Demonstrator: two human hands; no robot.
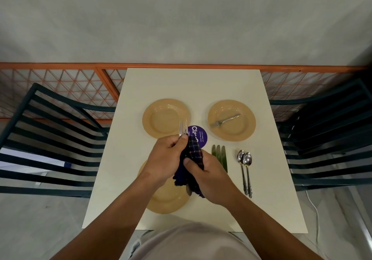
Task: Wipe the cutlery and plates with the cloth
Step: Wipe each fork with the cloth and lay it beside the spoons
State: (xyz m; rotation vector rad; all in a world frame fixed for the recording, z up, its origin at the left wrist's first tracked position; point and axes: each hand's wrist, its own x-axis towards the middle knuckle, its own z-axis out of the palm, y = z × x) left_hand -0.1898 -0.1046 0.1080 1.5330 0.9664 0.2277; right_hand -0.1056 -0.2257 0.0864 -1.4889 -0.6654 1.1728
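Nearest to us, under both wrists, lies a tan plate [167,203] on the cream table [112,179], partly hidden by our arms. Above it our right hand [209,176] clamps the dark checked cloth [191,165], thumb pressed on the fabric and fingers curled behind it; the cloth hangs down from that grip toward the near plate. Our left hand [165,157] sits just left of the cloth, fingers and thumb closed around the neck of a fork [183,128]. The fork's long axis runs away from us, tines pointing to the far edge and standing out beyond the left thumb, while its handle disappears into the cloth.

Just right of the right hand lie three knives [219,155], tips pointing away, and farther right two spoons [245,171], bowls away. Beyond the grip a purple round sticker [198,135] shows behind the cloth. Farther still, a second plate [165,117] sits behind the tines, and right of it a third plate [231,120] carries another fork [224,120] lying aslant.
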